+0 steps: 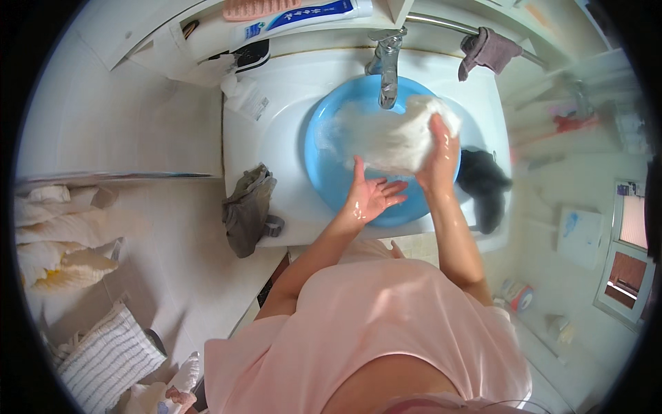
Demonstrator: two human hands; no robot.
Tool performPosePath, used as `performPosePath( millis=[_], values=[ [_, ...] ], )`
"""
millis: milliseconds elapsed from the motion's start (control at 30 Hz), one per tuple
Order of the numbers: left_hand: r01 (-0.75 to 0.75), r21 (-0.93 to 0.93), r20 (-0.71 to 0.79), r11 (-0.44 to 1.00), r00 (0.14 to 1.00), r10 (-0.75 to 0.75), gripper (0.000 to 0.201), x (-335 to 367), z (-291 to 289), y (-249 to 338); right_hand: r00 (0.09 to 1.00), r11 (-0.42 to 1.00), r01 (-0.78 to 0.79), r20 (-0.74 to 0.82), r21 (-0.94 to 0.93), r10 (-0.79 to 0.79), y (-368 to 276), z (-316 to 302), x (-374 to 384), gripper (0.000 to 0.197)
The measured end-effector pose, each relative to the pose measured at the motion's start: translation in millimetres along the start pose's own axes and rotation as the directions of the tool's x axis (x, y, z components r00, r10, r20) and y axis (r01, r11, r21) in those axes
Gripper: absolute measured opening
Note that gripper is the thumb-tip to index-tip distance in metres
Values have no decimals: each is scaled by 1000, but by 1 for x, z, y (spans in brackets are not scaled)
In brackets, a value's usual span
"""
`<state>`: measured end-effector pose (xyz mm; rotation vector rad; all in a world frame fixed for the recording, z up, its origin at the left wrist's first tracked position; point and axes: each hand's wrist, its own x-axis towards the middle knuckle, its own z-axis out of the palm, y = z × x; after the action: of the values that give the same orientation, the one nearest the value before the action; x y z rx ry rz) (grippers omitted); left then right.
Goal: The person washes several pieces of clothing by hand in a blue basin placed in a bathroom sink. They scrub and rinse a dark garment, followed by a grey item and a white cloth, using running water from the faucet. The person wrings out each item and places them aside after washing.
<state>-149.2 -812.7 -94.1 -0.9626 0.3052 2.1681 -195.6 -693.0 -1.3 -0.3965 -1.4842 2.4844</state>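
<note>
One white cloth (pixel 393 138), wet, held over one blue basin (pixel 331 186) in the white sink (pixel 283 131), below one metal tap (pixel 387 65). My right hand (pixel 440 155) grips the cloth's right end, fingers closed on it. My left hand (pixel 370 196) is spread wide, palm up, empty, just under the cloth. Other cloths: one grey (pixel 248 210) on the sink's left edge, one dark (pixel 485 183) at its right, one brown (pixel 487 50) on the rail. One white tube with blue label (pixel 303 17) lies on the shelf behind.
</note>
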Motion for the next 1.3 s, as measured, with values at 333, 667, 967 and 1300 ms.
performPosePath(
  millis=[333, 667, 967, 1300],
  values=[
    [-229, -10, 317, 973, 922, 221, 44, 71, -2, 25, 960, 1000, 9, 280, -2, -9, -52, -19, -66, 63],
    [-235, 156, 771, 959, 637, 31, 91, -11, -10, 25, 937, 711, 190, 342, -677, 75, -14, 19, 14, 58],
    [-431, 107, 589, 896, 753, 293, 92, -55, -18, 39, 815, 659, -121, 305, -743, 493, 51, -12, 37, 87],
    [71, -379, 805, 923, 517, 291, 87, -67, 18, 4, 748, 728, -630, 463, 270, 476, 100, 8, -29, 101]
  ],
)
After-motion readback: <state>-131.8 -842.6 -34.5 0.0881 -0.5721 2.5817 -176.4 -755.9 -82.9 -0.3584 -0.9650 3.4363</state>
